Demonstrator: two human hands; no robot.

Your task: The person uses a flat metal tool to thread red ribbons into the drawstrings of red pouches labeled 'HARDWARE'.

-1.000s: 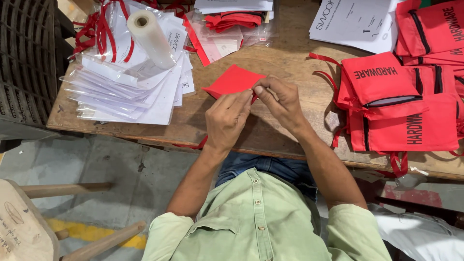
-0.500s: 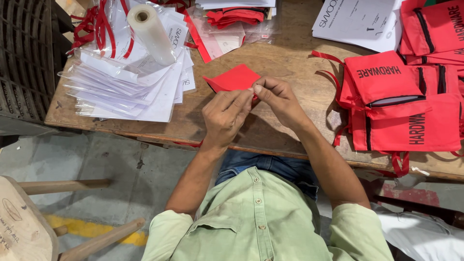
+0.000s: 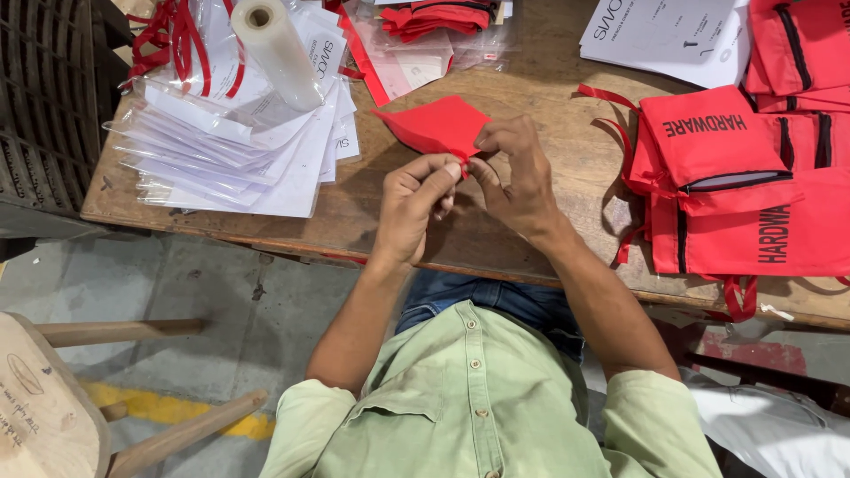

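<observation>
- Head view, hands: we see the left hand [image 3: 414, 205] and the right hand [image 3: 518, 177] meeting above the near edge of the wooden table [image 3: 496, 80], close to the middle of that edge.
- Head view, fingers: the left hand's fingertips are pinched onto the near corner of a red cloth bag [image 3: 436, 126]; the right hand's thumb and forefinger are closed on that same corner, just beside the left fingertips. Both hands are grasping the bag, neither is released.
- Head view, bag position: the red cloth bag extends from the fingertips toward the far edge of the table, raised slightly and tilted, its far part over the bare wood.
- Head view, left side of the table: a stack of clear sleeves with white sheets [image 3: 239, 142] lies fanned out at the left near corner. A roll of clear film [image 3: 276, 55] rests on top of it, with red ribbon [image 3: 173, 40] beside the roll.
- Head view, right side of the table: a pile of finished red bags [image 3: 735, 195] with black trim lies at the right edge, well apart from the hands. White printed sheets [image 3: 664, 35] lie beyond that pile at the far edge.
- Head view, far edge: a clear packet holding red cloth [image 3: 438, 22] lies beyond the held bag.
- Head view, floor: a wooden stool [image 3: 53, 398] stands at the lower left, off the table.
</observation>
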